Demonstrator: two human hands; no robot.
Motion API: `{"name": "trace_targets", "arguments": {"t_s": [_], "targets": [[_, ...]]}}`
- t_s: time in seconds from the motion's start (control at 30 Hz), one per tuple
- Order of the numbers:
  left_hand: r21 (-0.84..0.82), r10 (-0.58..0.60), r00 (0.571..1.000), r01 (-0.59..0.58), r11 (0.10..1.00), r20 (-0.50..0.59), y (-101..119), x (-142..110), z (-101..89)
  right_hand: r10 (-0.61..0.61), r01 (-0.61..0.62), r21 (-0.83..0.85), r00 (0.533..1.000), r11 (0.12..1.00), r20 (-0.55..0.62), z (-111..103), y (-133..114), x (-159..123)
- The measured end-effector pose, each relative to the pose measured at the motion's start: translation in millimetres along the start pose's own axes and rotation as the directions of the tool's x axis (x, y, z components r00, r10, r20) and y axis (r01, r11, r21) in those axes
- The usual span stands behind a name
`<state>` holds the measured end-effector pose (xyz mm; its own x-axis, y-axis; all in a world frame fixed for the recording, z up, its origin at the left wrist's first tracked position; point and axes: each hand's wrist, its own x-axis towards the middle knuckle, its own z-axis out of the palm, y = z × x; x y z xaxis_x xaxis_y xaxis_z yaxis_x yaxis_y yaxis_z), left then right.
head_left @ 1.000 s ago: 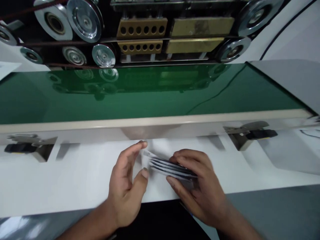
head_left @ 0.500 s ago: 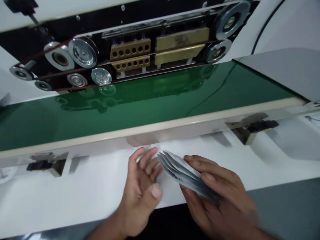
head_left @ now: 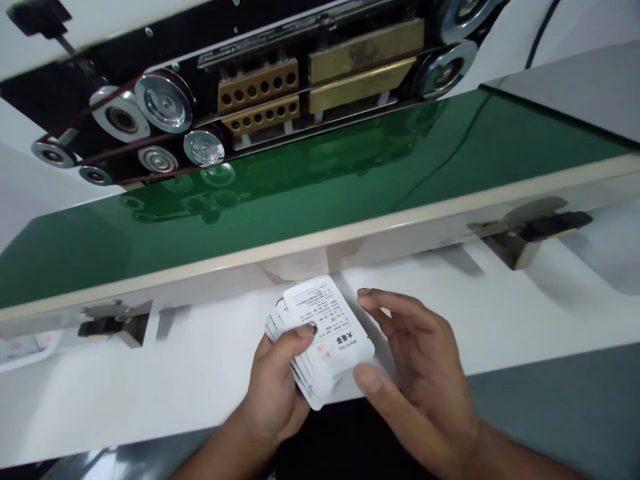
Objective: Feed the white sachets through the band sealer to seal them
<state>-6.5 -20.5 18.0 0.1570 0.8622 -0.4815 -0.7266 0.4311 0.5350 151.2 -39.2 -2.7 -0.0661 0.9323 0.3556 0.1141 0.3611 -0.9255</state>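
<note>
Green conveyor belt [head_left: 250,187] beyond hands, steel pulleys [head_left: 164,101] and brass blocks [head_left: 257,87] behind it. White printed pouches [head_left: 325,337] in small stack, black text, long axis slanting far-left to near-right, above front edge of white ledge [head_left: 150,393]. Left hand [head_left: 275,387] pinches stack, thumb on top. Right hand [head_left: 420,360] spread wide, thumb just beside pouches.

Tea sachets [head_left: 323,337] rest in the left hand [head_left: 275,390]; conveyor belt [head_left: 300,167] behind.
</note>
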Motion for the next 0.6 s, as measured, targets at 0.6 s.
{"name": "trace_targets", "arguments": {"t_s": [0.6], "targets": [[-0.061,-0.085,0.975,0.099,0.993,0.204,5,0,-4.4,0.148,-0.146,-0.028,0.985,0.989,0.09,-31,-22,26]]}}
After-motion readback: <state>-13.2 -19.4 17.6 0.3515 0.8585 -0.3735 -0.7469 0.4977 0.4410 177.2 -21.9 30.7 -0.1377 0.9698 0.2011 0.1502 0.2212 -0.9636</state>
